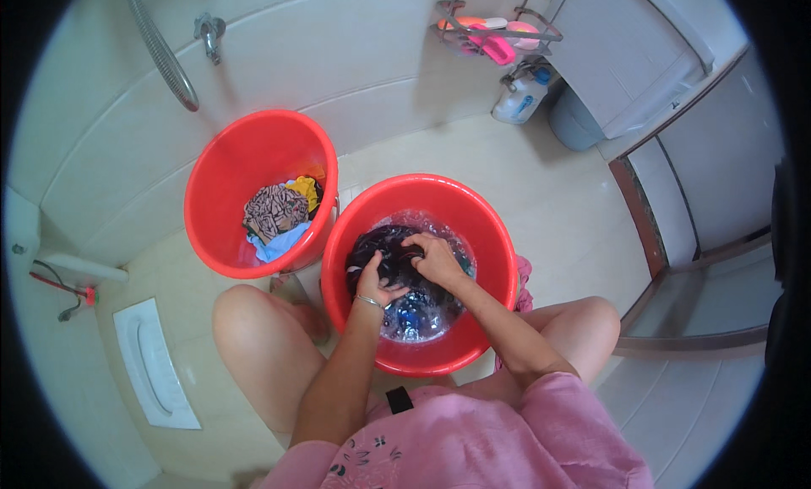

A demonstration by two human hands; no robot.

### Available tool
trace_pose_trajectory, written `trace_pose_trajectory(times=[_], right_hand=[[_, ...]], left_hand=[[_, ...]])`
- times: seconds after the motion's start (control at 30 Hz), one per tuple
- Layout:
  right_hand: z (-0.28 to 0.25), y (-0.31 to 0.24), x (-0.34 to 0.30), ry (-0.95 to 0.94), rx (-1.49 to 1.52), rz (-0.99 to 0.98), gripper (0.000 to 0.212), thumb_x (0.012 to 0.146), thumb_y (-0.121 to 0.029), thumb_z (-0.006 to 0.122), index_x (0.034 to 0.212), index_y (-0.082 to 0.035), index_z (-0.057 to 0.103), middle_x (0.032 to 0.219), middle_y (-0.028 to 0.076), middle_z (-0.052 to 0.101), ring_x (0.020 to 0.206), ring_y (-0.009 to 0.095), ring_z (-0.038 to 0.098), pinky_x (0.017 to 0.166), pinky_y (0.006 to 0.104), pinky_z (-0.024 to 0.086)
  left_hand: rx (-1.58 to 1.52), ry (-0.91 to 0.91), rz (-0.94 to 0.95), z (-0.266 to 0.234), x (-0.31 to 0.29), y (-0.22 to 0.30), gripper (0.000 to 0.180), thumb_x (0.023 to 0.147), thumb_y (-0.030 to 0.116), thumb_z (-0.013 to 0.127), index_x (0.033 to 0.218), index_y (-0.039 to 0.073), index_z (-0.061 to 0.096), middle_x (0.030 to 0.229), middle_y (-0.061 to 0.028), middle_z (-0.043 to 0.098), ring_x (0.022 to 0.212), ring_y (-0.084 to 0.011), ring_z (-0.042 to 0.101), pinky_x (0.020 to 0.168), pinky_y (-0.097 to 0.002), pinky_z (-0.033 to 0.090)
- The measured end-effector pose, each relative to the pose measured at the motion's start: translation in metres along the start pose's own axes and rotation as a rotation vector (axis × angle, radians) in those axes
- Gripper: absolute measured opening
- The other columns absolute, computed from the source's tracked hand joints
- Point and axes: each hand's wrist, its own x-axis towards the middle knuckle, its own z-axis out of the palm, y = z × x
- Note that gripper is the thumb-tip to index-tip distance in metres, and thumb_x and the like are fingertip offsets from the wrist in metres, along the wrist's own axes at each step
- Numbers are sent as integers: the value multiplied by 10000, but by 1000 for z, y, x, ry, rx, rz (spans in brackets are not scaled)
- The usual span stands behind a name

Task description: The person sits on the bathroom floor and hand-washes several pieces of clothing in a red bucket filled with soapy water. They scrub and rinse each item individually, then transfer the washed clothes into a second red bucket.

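Near bucket [490,261] red, wet cloth [384,240] black — far bucket [224,185] red, crumpled cloth [276,212] dark-squiggled beige — shirt [473,438] pink

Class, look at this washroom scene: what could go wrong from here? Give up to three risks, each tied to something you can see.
1. Sudsy water in the near red bucket might splash over the rim and make the tiled floor slippery.
2. The bracelet above the left hand could snag on the dark cloth.
3. The other red bucket stands close by, so a knock might shift it.
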Motion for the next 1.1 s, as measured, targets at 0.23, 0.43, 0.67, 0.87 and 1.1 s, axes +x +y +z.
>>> trace_pose_trajectory(times=[0.23, 0.43, 0.67, 0.87, 1.1], right_hand=[[12, 54, -10, 49, -132, 368, 414, 706, -85, 660, 1113, -43, 594, 1041, 209, 631, 1016, 343, 603, 905, 392, 466], [37, 73, -13, -103, -302, 361, 648, 663, -201, 744, 1247, -54, 506, 1298, 195, 461, 1195, 373, 460, 998, 412, 411], [34, 61, -4, -83, 172, 644, 545, 654, -185, 723, 1157, -34, 577, 1061, 152, 634, 930, 323, 624, 838, 377, 497], [-13, 46, 19, 136, 689, 612, 375, 704, -86, 646, 1066, -11, 587, 900, 103, 670, 803, 232, 653, 719, 334, 531], [9, 49, -4, -256, -161, 416, 799, 660, -138, 766, 1355, -62, 380, 1299, 141, 500, 1221, 273, 472, 1035, 403, 368]], left_hand=[[23, 117, 373, 3, -6, 0, 442, 779, 383, 666, 1140, 151, 563, 1117, -35, 610, 1044, -232, 554, 964, -345, 373], [-195, 54, 470, 8, -8, 5, 356, 771, 361, 645, 1038, 127, 620, 987, -34, 648, 878, -186, 631, 765, -317, 512], [-302, -164, 400, 11, -7, 12, 346, 872, 339, 524, 1109, 96, 594, 1113, -107, 629, 1036, -292, 599, 924, -464, 476], [-346, -191, 339, 13, -13, 16, 338, 881, 339, 524, 1110, 102, 600, 1126, -87, 636, 1062, -272, 594, 937, -435, 473], [-391, -201, 293, 11, -8, 17, 318, 860, 303, 573, 1098, 94, 606, 1118, -80, 642, 1055, -267, 595, 947, -419, 463]])
